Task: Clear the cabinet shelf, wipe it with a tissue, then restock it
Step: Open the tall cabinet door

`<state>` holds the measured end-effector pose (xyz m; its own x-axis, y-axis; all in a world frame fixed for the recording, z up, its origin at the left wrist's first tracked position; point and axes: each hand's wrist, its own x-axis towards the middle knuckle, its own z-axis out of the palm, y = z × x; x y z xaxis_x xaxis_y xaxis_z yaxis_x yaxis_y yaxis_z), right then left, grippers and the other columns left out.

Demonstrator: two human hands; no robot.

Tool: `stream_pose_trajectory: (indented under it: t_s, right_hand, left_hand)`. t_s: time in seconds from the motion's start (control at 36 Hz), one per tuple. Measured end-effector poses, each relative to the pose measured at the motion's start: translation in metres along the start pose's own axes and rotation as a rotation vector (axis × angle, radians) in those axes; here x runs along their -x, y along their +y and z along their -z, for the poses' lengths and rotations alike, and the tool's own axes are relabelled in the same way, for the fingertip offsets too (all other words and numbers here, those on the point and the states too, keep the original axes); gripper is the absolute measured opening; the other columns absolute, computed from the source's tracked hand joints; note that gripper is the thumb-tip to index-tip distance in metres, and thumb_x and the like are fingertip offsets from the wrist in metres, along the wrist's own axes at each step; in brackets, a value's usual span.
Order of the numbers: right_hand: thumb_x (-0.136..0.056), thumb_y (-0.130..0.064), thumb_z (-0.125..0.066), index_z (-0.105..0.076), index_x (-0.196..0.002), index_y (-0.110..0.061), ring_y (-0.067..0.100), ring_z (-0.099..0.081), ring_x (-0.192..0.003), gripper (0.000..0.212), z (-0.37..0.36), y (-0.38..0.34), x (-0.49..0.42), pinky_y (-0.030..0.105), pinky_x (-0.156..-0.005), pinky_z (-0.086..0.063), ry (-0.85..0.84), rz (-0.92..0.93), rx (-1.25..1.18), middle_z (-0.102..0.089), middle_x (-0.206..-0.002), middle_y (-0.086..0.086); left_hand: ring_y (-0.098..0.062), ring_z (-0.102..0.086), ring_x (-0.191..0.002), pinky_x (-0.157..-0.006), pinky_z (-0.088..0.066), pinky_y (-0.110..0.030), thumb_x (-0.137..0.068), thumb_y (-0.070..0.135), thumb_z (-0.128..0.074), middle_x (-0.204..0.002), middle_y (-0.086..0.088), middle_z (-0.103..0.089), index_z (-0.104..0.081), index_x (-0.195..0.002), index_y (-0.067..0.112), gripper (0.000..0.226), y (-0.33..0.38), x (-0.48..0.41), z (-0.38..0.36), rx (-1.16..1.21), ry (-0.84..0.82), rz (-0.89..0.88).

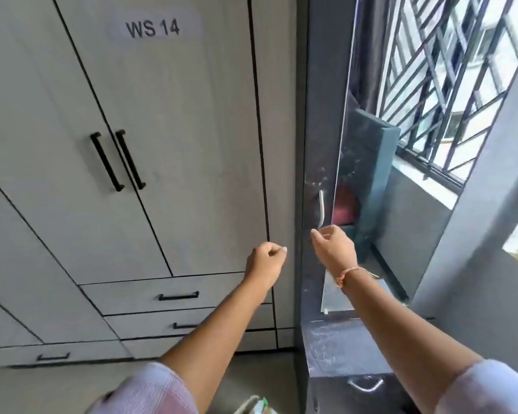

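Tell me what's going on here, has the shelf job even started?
Barely, by the look of it. The person's right hand is raised just below the silver handle of the dark cabinet's glass door, which appears ajar; the fingers are not on it yet. The left hand hangs loosely curled and empty before the pale wardrobe. No tissue is in view.

The big cupboard doors (150,162) are made of pale wood with a faint grain, and they look matt and smooth. Their long handles (106,161) are matt black metal. The label (153,27) looks like smooth paper or film. The dark cabinet door (326,162) is shiny, with white scuffs seen on it, and a shiny metal handle (321,208) is fixed to it. The window bars (437,85) are dark painted metal.
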<state>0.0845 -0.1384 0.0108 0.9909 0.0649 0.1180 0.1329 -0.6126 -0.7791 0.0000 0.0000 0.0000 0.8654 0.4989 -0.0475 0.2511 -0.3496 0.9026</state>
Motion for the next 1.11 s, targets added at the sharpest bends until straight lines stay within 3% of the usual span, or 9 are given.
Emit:
stream_pose_trajectory:
  t_s: [0.08,0.14,0.22,0.28,0.47,0.69,0.92,1.06,1.11]
  right_hand:
    - [-0.089,-0.042,-0.056,-0.057,-0.116,-0.014,0.024,-0.063,-0.097,0.039,0.006,0.003,-0.019,0.030,-0.081,-0.046,0.031,0.012,-0.044,-0.068,-0.102,0.001]
    - [-0.086,-0.040,-0.057,-0.052,-0.124,-0.014,0.024,-0.064,-0.091,0.046,0.011,-0.001,-0.028,0.031,-0.078,-0.049,0.050,0.048,-0.037,-0.068,-0.098,0.001]
    - [-0.084,-0.036,-0.057,-0.059,-0.105,-0.014,0.024,-0.066,-0.078,0.030,0.008,0.001,-0.040,0.024,-0.064,-0.041,0.048,0.090,0.012,-0.069,-0.088,0.004]
    - [-0.087,-0.031,-0.059,-0.065,-0.087,-0.012,0.027,-0.065,-0.078,0.020,0.006,0.002,-0.044,0.023,-0.062,-0.036,0.078,0.136,0.055,-0.069,-0.099,0.010]
    - [-0.095,-0.030,-0.051,-0.052,-0.077,-0.011,0.033,-0.058,-0.079,0.026,-0.002,0.003,-0.039,0.032,-0.065,-0.042,0.100,0.155,0.063,-0.059,-0.082,0.007]
    - [-0.096,-0.031,-0.051,-0.052,-0.077,-0.013,0.022,-0.053,-0.073,0.026,0.003,0.005,-0.011,0.028,-0.065,-0.036,0.155,0.158,0.035,-0.057,-0.083,0.001]
    - [-0.081,-0.053,-0.067,-0.049,-0.081,-0.019,0.010,-0.047,-0.077,0.039,0.017,0.022,0.049,0.021,-0.065,-0.032,0.282,0.134,0.008,-0.052,-0.083,-0.006]
    - [-0.075,-0.057,-0.072,-0.047,-0.084,-0.021,0.008,-0.047,-0.072,0.045,0.036,0.034,0.090,0.020,-0.063,-0.033,0.367,0.082,0.049,-0.051,-0.082,-0.008]
    - [-0.074,-0.055,-0.073,-0.048,-0.084,-0.021,0.008,-0.050,-0.072,0.044,0.045,0.038,0.104,0.022,-0.063,-0.036,0.393,0.050,0.041,-0.053,-0.082,-0.007]
  left_hand:
    - [-0.021,-0.067,-0.086,-0.082,-0.057,-0.040,-0.082,0.045,-0.056,-0.082,0.002,-0.070,-0.064,-0.079,0.023,0.023,0.006,-0.004,-0.009,0.018,-0.007,0.029]
    - [-0.022,-0.066,-0.087,-0.083,-0.057,-0.042,-0.082,0.044,-0.056,-0.083,0.001,-0.069,-0.063,-0.081,0.022,0.023,0.011,-0.004,-0.012,0.052,-0.007,0.051]
    - [-0.023,-0.066,-0.087,-0.083,-0.057,-0.043,-0.084,0.042,-0.055,-0.083,0.001,-0.068,-0.063,-0.081,0.022,0.021,0.015,-0.006,-0.017,0.046,0.007,0.062]
    - [-0.023,-0.065,-0.086,-0.083,-0.057,-0.043,-0.084,0.042,-0.055,-0.083,0.001,-0.069,-0.063,-0.082,0.022,0.021,0.015,-0.009,-0.020,0.039,0.018,0.070]
    - [-0.020,-0.063,-0.084,-0.084,-0.056,-0.039,-0.088,0.039,-0.056,-0.086,0.004,-0.068,-0.063,-0.085,0.025,0.016,0.015,-0.010,-0.028,0.043,-0.001,0.058]
    - [-0.016,-0.062,-0.090,-0.083,-0.055,-0.035,-0.092,0.033,-0.056,-0.093,0.011,-0.064,-0.058,-0.093,0.031,0.003,0.018,0.000,-0.032,0.012,-0.071,0.011]
    - [-0.016,-0.062,-0.105,-0.086,-0.048,-0.025,-0.094,0.019,-0.056,-0.117,0.006,-0.065,-0.058,-0.122,0.021,0.028,0.024,0.025,-0.040,-0.123,-0.198,-0.146]
    - [-0.023,-0.063,-0.089,-0.069,-0.052,-0.031,-0.096,0.018,-0.048,-0.105,0.003,-0.066,-0.056,-0.117,0.027,0.024,0.021,0.060,-0.047,-0.322,-0.295,-0.324]
    - [-0.023,-0.063,-0.091,-0.073,-0.054,-0.035,-0.096,0.016,-0.046,-0.106,0.002,-0.066,-0.055,-0.116,0.027,0.025,0.018,0.074,-0.054,-0.337,-0.320,-0.388]
